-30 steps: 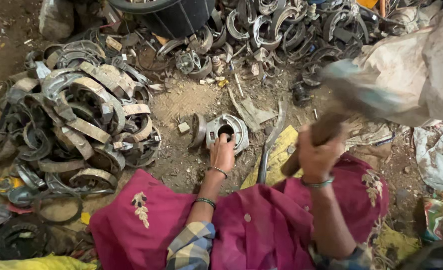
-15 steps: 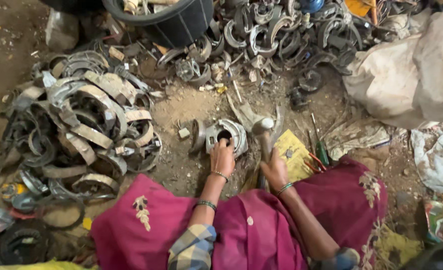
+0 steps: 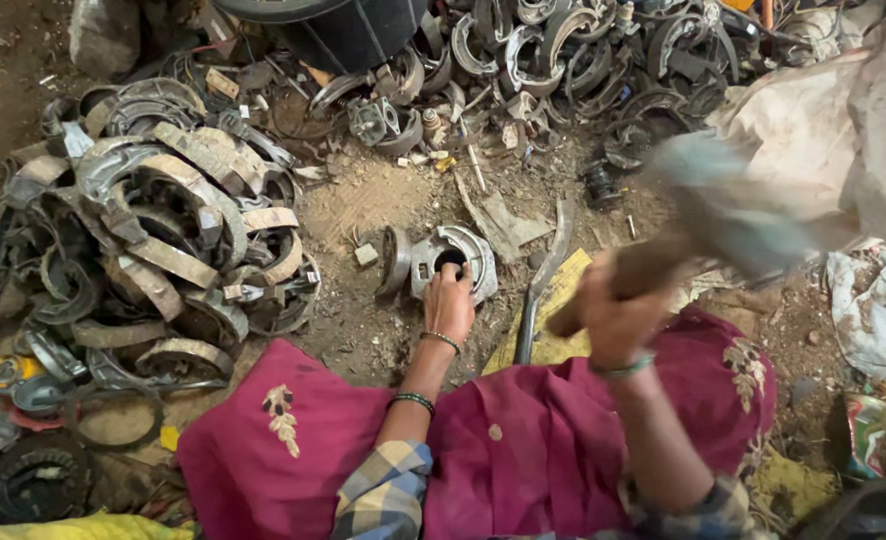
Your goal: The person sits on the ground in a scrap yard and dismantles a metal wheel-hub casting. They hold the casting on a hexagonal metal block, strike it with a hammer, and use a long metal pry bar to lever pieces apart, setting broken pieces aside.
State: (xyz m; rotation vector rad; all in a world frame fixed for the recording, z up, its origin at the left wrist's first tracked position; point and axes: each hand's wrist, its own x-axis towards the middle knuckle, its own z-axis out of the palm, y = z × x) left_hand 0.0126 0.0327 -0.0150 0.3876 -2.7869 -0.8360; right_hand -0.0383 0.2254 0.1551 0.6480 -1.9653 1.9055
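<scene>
While raised, hammer (image 3: 708,240) head upper-right

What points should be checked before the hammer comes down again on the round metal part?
1. Left hand on the round metal part: ok, it grips the near edge.
2. Left fingers out of the strike zone: not ok, they lie at the dark centre hole.
3. Right hand firm on the hammer: ok, closed round the wooden handle; the head is raised and blurred.
4. Part seated flat on the ground: cannot tell, the hand covers its near side.
5. Space beside the part: not ok, a long metal bar and a loose brake shoe lie close.
</scene>
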